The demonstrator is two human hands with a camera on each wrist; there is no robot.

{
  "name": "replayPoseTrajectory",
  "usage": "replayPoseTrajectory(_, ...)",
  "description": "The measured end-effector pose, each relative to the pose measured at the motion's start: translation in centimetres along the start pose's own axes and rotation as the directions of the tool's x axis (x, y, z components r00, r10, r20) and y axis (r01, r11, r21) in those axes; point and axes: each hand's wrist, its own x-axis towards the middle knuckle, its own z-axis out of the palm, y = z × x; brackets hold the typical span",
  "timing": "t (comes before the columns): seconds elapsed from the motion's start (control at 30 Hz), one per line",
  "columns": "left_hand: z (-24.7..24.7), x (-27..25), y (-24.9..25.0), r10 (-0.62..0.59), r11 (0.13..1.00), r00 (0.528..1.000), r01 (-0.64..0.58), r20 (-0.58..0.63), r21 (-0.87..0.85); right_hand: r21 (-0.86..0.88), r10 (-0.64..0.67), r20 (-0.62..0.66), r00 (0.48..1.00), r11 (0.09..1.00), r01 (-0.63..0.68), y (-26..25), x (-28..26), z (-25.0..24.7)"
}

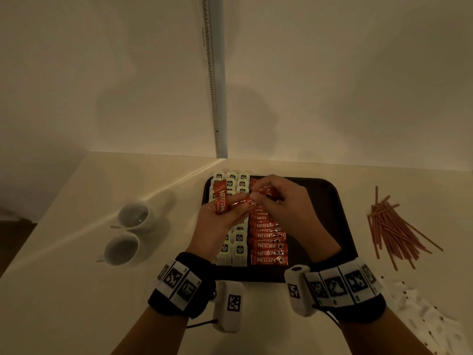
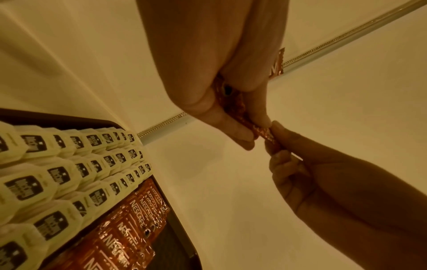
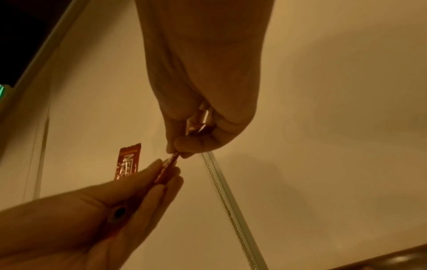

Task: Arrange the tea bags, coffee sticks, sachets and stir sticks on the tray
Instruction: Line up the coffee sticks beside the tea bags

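Both hands hover above the black tray (image 1: 320,213). My left hand (image 1: 230,208) grips a few red coffee sticks (image 1: 220,201), one of them standing upright. My right hand (image 1: 258,196) pinches the end of one stick (image 1: 243,202) that pokes out of the left hand's fingers. In the left wrist view that pinch shows with the stick (image 2: 261,131) between both hands. On the tray, white tea bags (image 1: 239,248) lie in rows at the left. Beside them runs a column of coffee sticks (image 1: 268,245).
A loose pile of red stir sticks (image 1: 394,226) lies on the table right of the tray. White sachets (image 1: 422,316) are scattered at the near right. Two white cups (image 1: 128,231) stand to the left. The tray's right half is bare. A wall corner rises behind.
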Motion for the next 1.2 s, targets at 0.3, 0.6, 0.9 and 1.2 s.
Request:
replayPoseTrajectory(0.3,0.4,-0.5,-0.2,-0.101,0.96,0.994,0.106,0.033,-0.258,-0.187,-0.118,0.005,0.993,0.975,0.117,-2.5,0.3,-1.2)
replayPoseTrajectory(0.6,0.4,-0.4,0.0,-0.038,0.984,0.999,0.035,-0.013,-0.176,-0.066,0.065,0.041,0.997,0.996,-0.062,-1.9,0.0,-1.7)
replayPoseTrajectory(0.9,-0.5,-0.4,1.5,0.113,0.968,0.993,-0.103,-0.03,0.23,0.104,0.241,0.166,0.956,0.96,-0.26,0.7,-0.9,-2.5)
replayPoseTrajectory(1.2,-1.8,-0.8,0.3,-0.054,0.955,0.995,0.076,-0.084,0.288,0.007,0.316,0.19,0.929,0.946,-0.323,5.8,-2.9,-2.9)
